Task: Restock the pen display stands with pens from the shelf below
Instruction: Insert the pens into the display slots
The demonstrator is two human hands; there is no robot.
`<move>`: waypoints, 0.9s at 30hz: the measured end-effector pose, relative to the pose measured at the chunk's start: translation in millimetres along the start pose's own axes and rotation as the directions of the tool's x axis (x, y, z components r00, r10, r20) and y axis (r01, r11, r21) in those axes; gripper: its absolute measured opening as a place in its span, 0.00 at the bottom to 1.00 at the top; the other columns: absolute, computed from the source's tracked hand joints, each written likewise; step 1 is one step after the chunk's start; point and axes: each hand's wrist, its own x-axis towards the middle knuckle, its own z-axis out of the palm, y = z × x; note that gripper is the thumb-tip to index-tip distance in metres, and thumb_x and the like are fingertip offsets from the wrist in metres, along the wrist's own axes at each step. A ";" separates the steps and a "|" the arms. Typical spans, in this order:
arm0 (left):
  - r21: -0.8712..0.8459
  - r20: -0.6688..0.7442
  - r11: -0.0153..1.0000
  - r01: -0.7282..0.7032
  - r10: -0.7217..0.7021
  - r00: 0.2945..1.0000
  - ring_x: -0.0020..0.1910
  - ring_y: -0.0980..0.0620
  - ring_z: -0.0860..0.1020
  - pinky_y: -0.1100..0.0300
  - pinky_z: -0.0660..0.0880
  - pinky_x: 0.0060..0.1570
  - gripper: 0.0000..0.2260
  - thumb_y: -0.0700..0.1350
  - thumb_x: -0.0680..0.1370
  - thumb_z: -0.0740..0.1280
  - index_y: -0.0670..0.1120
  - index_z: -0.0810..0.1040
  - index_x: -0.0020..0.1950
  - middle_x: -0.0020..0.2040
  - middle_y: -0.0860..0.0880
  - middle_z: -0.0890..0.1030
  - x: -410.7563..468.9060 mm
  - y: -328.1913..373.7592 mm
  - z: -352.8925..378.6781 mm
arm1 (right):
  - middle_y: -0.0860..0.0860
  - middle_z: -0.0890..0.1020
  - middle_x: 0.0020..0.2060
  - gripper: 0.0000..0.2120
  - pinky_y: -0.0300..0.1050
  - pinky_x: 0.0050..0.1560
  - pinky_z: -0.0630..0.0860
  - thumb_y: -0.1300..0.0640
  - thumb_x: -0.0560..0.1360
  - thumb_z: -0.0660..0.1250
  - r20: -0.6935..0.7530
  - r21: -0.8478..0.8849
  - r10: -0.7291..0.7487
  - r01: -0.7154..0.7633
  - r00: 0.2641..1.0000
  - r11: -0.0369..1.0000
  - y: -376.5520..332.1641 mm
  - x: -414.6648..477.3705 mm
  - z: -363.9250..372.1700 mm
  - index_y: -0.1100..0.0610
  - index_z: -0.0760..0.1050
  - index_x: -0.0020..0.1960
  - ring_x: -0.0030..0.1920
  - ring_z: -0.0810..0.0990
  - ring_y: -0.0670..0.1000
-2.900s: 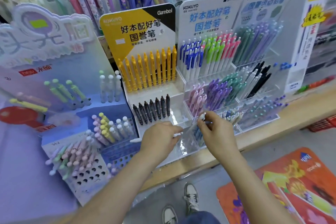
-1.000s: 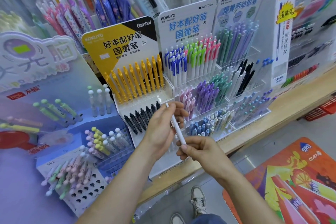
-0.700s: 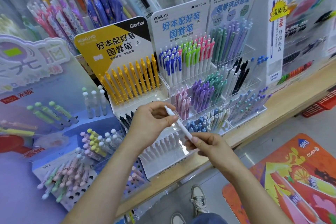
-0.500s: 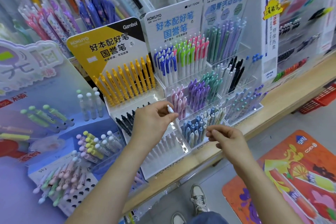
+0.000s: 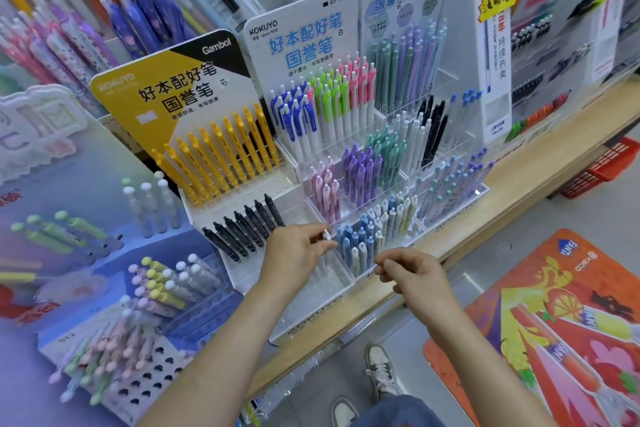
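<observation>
Left hand [image 5: 298, 253] is pinching a white pen [image 5: 326, 235] by its top at the yellow stand's [image 5: 117, 114] front-right edge, just beside the blue pens [image 5: 353, 239]. Right hand [image 5: 412, 270] is hovering apart at the counter's [image 5: 536, 166] front edge, fingers curled, nothing visible in them.

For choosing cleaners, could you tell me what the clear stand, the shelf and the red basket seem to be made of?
Stand: likely glossy acrylic; pens show through its walls. Shelf: matte light wood or laminate; even tan, no glare. Basket: probably moulded plastic; uniform red lattice.
</observation>
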 end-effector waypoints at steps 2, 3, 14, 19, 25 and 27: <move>-0.017 -0.012 1.000 0.014 -0.014 1.000 0.35 0.55 0.78 0.66 0.71 0.38 0.07 0.47 0.71 0.76 0.50 0.86 0.48 0.38 0.51 0.84 2.7 -2.6 1.7 | 0.53 0.83 0.37 0.11 0.28 0.33 0.71 0.67 0.79 0.62 0.015 0.000 0.000 0.000 1.000 1.000 1.4 -0.3 2.0 0.57 0.81 0.44 0.33 0.78 0.40; -0.022 -0.018 1.000 0.016 -0.016 1.000 0.35 0.55 0.78 0.67 0.71 0.39 0.08 0.47 0.70 0.76 0.50 0.86 0.49 0.39 0.51 0.84 3.8 -3.7 1.9 | 0.53 0.83 0.36 0.11 0.28 0.33 0.71 0.67 0.79 0.62 0.020 0.005 0.001 -0.001 1.000 1.000 1.9 -0.4 2.7 0.58 0.81 0.44 0.32 0.78 0.40; 0.277 0.158 0.937 -0.214 0.175 0.972 0.46 0.51 0.70 0.58 0.68 0.49 0.10 0.50 0.79 0.65 0.49 0.84 0.53 0.44 0.51 0.79 7.3 -23.5 7.8 | 0.52 0.82 0.35 0.12 0.28 0.33 0.71 0.68 0.78 0.62 0.069 -0.003 0.001 -0.001 0.998 1.000 2.5 -1.3 10.8 0.58 0.81 0.43 0.32 0.77 0.40; 0.355 0.163 0.904 -0.240 0.193 0.968 0.49 0.49 0.75 0.56 0.71 0.51 0.09 0.48 0.79 0.66 0.48 0.83 0.54 0.45 0.50 0.80 13.1 -22.4 7.2 | 0.51 0.82 0.35 0.12 0.29 0.33 0.70 0.68 0.78 0.61 0.081 -0.009 0.019 -0.018 0.997 1.000 5.2 -0.8 14.2 0.58 0.81 0.44 0.32 0.77 0.39; 0.494 0.217 0.824 -0.278 0.193 0.957 0.49 0.49 0.74 0.57 0.72 0.51 0.10 0.50 0.80 0.64 0.47 0.82 0.51 0.46 0.49 0.80 18.2 -16.4 14.4 | 0.52 0.82 0.35 0.11 0.28 0.33 0.71 0.68 0.79 0.61 0.060 -0.016 0.020 -0.019 0.998 1.000 3.8 -4.1 8.9 0.59 0.81 0.45 0.32 0.77 0.39; 0.513 0.229 0.809 -0.287 0.193 0.954 0.51 0.49 0.72 0.57 0.72 0.50 0.11 0.50 0.80 0.63 0.46 0.82 0.53 0.48 0.49 0.79 19.0 -16.6 15.0 | 0.51 0.83 0.35 0.11 0.28 0.33 0.71 0.68 0.79 0.61 0.050 -0.024 0.023 -0.022 0.998 0.999 4.9 -6.7 4.2 0.59 0.81 0.45 0.33 0.78 0.41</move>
